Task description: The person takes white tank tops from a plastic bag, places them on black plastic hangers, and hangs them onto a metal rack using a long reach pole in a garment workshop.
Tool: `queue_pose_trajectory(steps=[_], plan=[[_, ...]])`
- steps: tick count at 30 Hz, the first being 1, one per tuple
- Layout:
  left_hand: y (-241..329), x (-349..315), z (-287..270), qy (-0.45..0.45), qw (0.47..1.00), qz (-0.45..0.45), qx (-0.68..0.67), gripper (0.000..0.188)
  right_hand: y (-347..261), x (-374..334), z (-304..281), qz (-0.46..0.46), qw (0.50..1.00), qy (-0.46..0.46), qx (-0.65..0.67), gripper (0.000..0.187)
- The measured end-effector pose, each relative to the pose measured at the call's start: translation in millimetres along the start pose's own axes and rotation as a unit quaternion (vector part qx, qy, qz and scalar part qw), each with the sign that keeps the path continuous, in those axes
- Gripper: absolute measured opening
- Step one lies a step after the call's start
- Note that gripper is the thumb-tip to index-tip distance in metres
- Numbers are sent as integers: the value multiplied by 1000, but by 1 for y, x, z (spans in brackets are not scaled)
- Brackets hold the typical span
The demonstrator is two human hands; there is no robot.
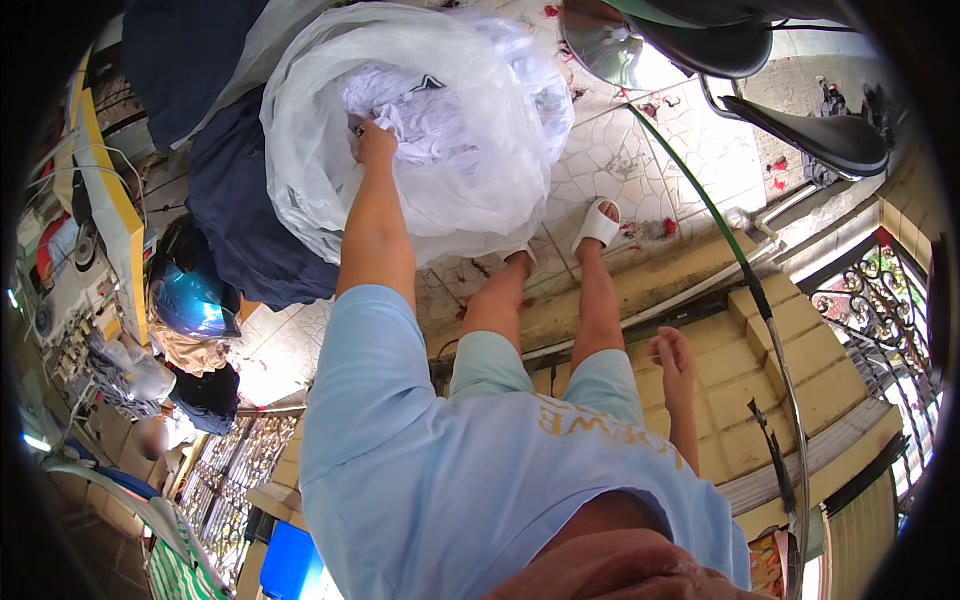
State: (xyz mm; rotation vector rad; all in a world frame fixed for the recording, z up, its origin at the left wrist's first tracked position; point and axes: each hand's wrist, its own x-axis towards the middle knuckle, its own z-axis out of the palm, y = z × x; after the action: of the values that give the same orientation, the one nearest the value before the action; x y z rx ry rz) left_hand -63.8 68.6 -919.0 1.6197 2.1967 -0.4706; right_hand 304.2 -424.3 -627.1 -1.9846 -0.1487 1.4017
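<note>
My left hand (377, 142) reaches down into a large translucent plastic bag (320, 190) with its mouth spread wide. Its fingers are closed on white cloth (395, 122), part of a pile of white garments (440, 125) inside. A dark printed mark shows on the pile, and the cloth at my fingertips is bunched up. My right hand (672, 352) hangs beside my leg, away from the bag, with loosely bent fingers and nothing visible in it.
Dark navy cloth (240, 200) lies against the bag's left side. Farther left are a blue helmet (195, 290) and a yellow-edged table (110, 200). A green-and-black pole (690, 180) slants across the right, near a black seat (810, 135). Red scraps dot the tiled floor (665, 165).
</note>
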Motion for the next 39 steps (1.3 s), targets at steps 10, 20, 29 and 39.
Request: queue_pose_trajectory(steps=[10, 20, 29, 39], plan=[[-9, -136, -158, -10, 835, 117, -538, 29, -123, 29, 85, -205, 971, -124, -28, 22], [-38, -320, -418, 141, 783, 413, -444, 19, -298, 11, 249, -695, 686, -51, -209, 58], [-56, -389, -596, 145, 667, 427, -593, 22, -461, -131, 150, -719, 550, -405, -129, 13], [-9, -567, -700, 186, 675, 631, -334, 17, -453, -250, -20, -706, 452, -74, -541, 49]])
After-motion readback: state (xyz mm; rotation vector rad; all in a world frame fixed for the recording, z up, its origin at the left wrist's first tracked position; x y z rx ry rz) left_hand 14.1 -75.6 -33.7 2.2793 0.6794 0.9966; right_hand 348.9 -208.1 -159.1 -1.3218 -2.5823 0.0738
